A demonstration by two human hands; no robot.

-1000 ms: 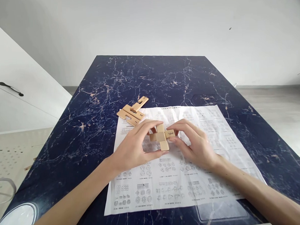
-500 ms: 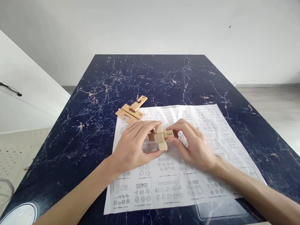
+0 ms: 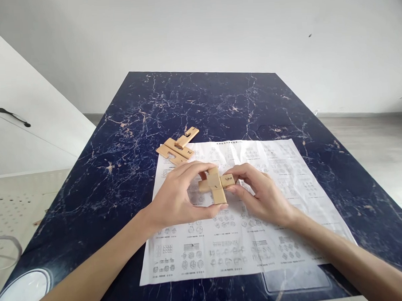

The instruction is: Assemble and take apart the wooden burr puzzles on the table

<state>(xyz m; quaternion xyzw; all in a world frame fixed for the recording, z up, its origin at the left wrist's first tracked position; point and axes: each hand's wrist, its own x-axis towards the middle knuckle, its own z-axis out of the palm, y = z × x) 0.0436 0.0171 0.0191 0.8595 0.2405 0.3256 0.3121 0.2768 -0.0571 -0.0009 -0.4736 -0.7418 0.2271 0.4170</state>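
A cross-shaped wooden burr puzzle (image 3: 215, 183) of interlocked blocks is held between my two hands above a printed sheet (image 3: 222, 256). My left hand (image 3: 176, 193) grips its upper and lower ends, thumb below and fingers above. With thumb and fingertips, my right hand (image 3: 261, 193) pinches the block marked "3" on the puzzle's right side. Beyond my left hand lie several loose notched wooden pieces (image 3: 178, 147), some numbered, one resting partly over another near the sheet's upper left corner. My palms hide part of the sheet.
The dark blue marble-patterned table (image 3: 199, 101) extends back to a white wall. At the lower left is a white round object (image 3: 24, 293), partly cut off. A clear rectangular shape (image 3: 296, 279) lies at the front right. A white cabinet (image 3: 21, 87) stands to the left.
The puzzle has turned slightly in my hands: its front block now tips upward, and the lower block shows more. My left thumb has shifted a little right.
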